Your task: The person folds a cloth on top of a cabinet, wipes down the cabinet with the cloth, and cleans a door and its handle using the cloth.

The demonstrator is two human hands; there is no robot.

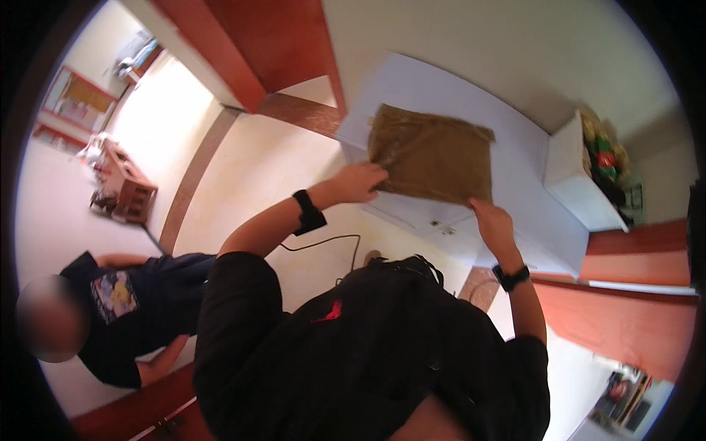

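Note:
A brown cloth (436, 154), roughly rectangular with a few creases, lies spread on the pale top of a white chest-like unit (518, 182). My left hand (358, 183) is at the cloth's near left corner, its fingers curled on the edge. At the near right corner, my right hand (493, 223) pinches the hem between thumb and fingers. Both wrists wear black bands. The fingertips of the left hand are partly hidden against the cloth.
A white box (576, 171) holding colourful packets stands right of the cloth, against the wall. Below and left, a dark cable (331, 238) runs over the floor. Another person (138, 308) stands at my left. A red door (276, 44) rises beyond the unit's left end.

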